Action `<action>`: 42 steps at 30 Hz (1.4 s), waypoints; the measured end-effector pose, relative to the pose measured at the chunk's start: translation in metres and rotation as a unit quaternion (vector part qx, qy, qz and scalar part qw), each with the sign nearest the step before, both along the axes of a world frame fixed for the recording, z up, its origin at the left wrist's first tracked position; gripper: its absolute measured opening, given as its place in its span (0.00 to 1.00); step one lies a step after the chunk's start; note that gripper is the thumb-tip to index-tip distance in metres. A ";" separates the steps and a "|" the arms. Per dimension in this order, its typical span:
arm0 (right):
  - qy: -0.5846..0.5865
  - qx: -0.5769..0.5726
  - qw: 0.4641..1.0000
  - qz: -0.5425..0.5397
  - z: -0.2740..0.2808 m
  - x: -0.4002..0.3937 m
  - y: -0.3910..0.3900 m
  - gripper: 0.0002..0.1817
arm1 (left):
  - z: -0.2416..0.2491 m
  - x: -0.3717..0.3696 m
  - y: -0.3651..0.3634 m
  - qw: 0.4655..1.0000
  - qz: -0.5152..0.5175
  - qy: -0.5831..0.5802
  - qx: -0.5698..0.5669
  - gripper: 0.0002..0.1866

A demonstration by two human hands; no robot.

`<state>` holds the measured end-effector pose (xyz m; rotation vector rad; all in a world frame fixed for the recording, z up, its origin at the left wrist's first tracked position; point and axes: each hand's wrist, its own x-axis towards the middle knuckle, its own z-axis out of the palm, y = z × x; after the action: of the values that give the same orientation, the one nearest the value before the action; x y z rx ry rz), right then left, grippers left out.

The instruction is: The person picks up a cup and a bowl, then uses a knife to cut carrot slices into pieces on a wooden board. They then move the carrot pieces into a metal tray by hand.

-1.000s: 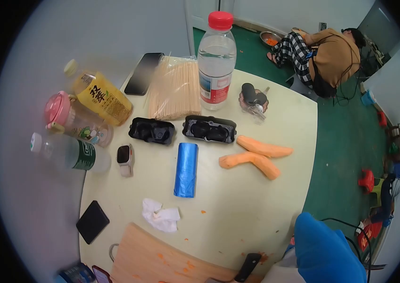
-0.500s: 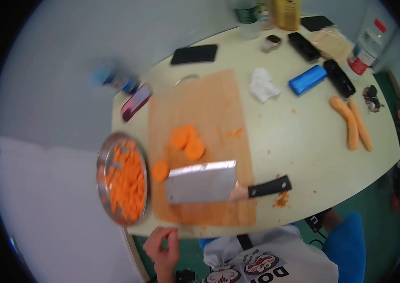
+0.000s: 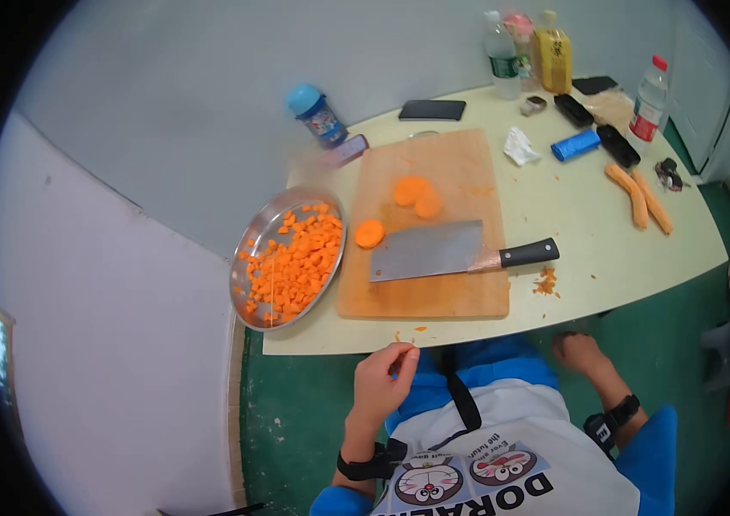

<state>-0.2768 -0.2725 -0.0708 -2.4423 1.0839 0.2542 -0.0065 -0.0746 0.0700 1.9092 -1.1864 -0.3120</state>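
While my left hand (image 3: 387, 380) has its fingertips together just beside the table (image 3: 640, 245), I cannot tell if my right hand (image 3: 580, 353) is closed; the cleaver (image 3: 429, 249) lies on the cutting board (image 3: 434, 301), near carrot slices (image 3: 414, 191)

Fwd-L of L hand (image 3: 382, 378), pan (image 3: 279, 211) rim blocks low reach. Straight fwd, cutting board (image 3: 434, 299); cleaver (image 3: 429, 252) lies flat across, its handle (image 3: 530, 253) sticking out past board's R edge, in the way fwd-L of R hand (image 3: 582, 353). Fwd of R hand, open tabletop (image 3: 595, 232) btwn handle & peeled carrots (image 3: 631, 196); red-cap bottle (image 3: 648, 103) farther, fwd-R.
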 end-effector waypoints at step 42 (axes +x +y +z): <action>-0.373 0.083 0.924 -0.023 0.193 0.068 -0.026 0.11 | 0.002 0.045 -0.012 0.991 0.126 -0.032 0.015 0.11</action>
<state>-0.2091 -0.2987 0.1224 -2.0582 0.7262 -0.5429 0.0381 -0.0871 0.0724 2.0820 -0.9713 -0.1323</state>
